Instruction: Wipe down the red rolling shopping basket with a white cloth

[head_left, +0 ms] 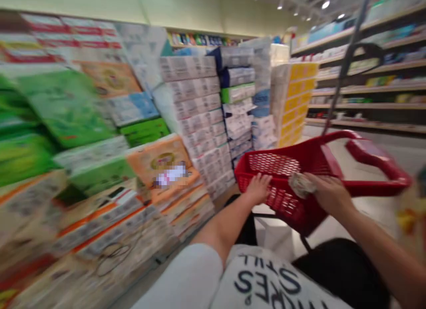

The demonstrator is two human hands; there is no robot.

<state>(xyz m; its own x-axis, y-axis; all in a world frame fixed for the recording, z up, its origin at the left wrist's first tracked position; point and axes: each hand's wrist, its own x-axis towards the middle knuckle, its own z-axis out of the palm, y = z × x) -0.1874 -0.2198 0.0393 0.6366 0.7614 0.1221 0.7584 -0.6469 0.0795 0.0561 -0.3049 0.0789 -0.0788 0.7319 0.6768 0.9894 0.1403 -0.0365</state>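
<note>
A red shopping basket (pixel 289 167) with perforated walls and a red handle sits on a thin dark frame to the right of centre. My left hand (pixel 258 189) rests on its near rim at the left, fingers apart and nothing seen in them. Farther right, over the same rim, my right hand (pixel 328 191) is closed on a crumpled whitish item (pixel 301 184), blurred and hard to identify. No goods show in the visible part of the basket.
Stacked green packs (pixel 63 107) and orange packs (pixel 159 162) fill the left. White packs (pixel 196 104) and yellow boxes (pixel 297 102) stand in columns beyond the basket. Shelves (pixel 376 89) line the right, behind a grey pole (pixel 346 60).
</note>
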